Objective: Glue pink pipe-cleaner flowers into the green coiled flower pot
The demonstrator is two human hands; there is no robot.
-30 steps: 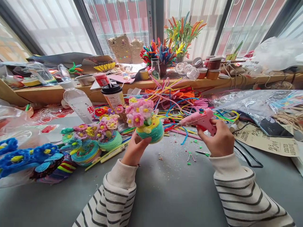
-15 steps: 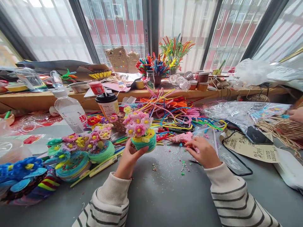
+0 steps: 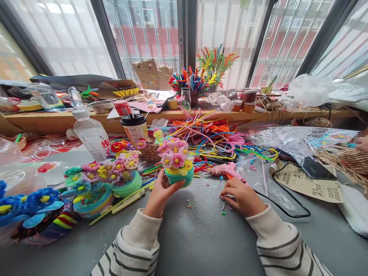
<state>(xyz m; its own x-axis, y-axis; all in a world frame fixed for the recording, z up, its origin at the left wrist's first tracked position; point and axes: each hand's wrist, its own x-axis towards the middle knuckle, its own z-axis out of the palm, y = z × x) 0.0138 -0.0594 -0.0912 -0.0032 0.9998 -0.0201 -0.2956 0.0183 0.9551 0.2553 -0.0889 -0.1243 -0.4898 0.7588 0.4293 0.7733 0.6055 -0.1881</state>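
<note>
My left hand (image 3: 162,193) is closed around a small pot of pipe-cleaner flowers (image 3: 178,163), gripping its turquoise coiled base. Pink blossoms with yellow centres crowd its top, above a yellow ring. My right hand (image 3: 243,197) rests low over the grey table, fingers bent and a little apart. Under its fingertips lie small coloured scraps (image 3: 223,209); I see nothing held. Just beyond that hand a pink glue gun (image 3: 225,169) lies on its side, its black cable running right. Glitter-like crumbs (image 3: 198,214) are scattered between my hands.
On the left stand more pipe-cleaner flower pots (image 3: 92,199), a water bottle (image 3: 90,134) and a lidded cup (image 3: 134,128). Loose pipe cleaners (image 3: 207,130) heap up behind. Sandpaper (image 3: 304,182) and a phone (image 3: 319,167) lie right. Another person's hand (image 3: 362,142) shows at the right edge.
My right hand has come away from the glue gun and moved nearer, down to the scraps. The left still holds the flower pot. The view has shifted slightly.
</note>
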